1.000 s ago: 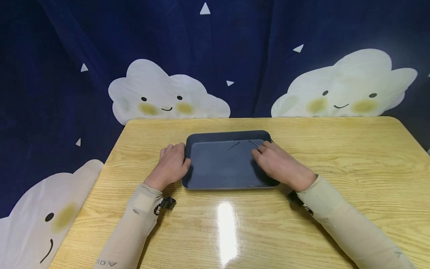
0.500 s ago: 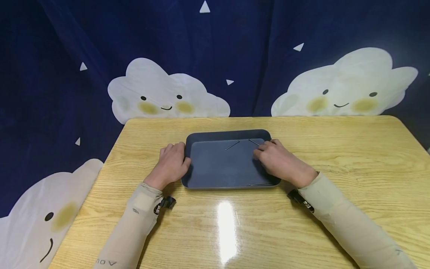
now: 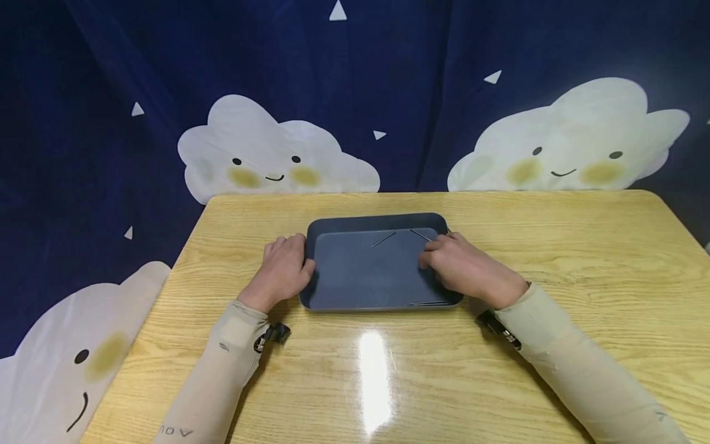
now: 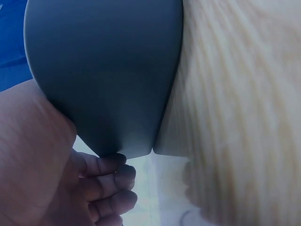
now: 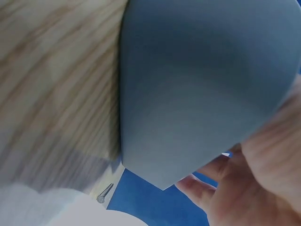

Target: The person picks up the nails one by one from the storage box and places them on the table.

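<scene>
While fingers [image 4: 112,163] grip, the smooth tray [image 3: 360,271] (round-cornered) lies flat.

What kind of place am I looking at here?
Probably an indoor tabletop workspace, perhaps set up for filming: a wood-grain table in front of a dark blue cloth backdrop printed with smiling clouds, and a gray tray holding thin rods.

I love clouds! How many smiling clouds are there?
3: the left cloud beside the table, the middle cloud and the right cloud behind it. More may be hidden.
</scene>
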`<state>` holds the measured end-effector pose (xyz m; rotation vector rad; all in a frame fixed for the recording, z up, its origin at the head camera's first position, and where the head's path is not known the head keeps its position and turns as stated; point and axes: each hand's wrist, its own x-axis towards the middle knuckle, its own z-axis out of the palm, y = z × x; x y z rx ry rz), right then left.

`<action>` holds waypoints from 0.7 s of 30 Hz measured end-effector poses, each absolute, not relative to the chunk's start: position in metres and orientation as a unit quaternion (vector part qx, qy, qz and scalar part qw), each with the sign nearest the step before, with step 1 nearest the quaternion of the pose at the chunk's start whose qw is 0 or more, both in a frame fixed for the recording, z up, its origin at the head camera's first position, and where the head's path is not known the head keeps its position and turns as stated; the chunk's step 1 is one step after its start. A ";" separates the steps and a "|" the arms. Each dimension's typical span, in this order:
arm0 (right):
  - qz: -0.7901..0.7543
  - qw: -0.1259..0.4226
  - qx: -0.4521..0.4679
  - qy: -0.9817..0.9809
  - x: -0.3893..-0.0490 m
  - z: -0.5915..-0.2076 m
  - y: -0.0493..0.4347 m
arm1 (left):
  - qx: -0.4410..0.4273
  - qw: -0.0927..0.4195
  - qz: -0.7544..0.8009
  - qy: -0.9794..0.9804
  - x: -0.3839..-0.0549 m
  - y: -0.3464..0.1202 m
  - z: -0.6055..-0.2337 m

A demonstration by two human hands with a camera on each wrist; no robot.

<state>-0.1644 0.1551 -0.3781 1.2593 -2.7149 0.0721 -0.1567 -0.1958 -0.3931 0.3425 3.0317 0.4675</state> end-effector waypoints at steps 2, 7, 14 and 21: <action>0.027 0.077 0.422 -0.903 -0.165 -0.378 0.155 | 0.111 0.027 0.152 0.982 -0.157 -0.196 -0.393; 0.028 0.081 0.426 -0.901 -0.166 -0.378 0.156 | 0.114 0.025 0.151 0.982 -0.157 -0.196 -0.393; 0.023 0.081 0.431 -0.898 -0.166 -0.379 0.158 | 0.115 0.024 0.154 0.981 -0.157 -0.196 -0.394; 0.019 0.072 0.433 -0.898 -0.165 -0.377 0.157 | 0.114 0.022 0.151 0.982 -0.157 -0.197 -0.395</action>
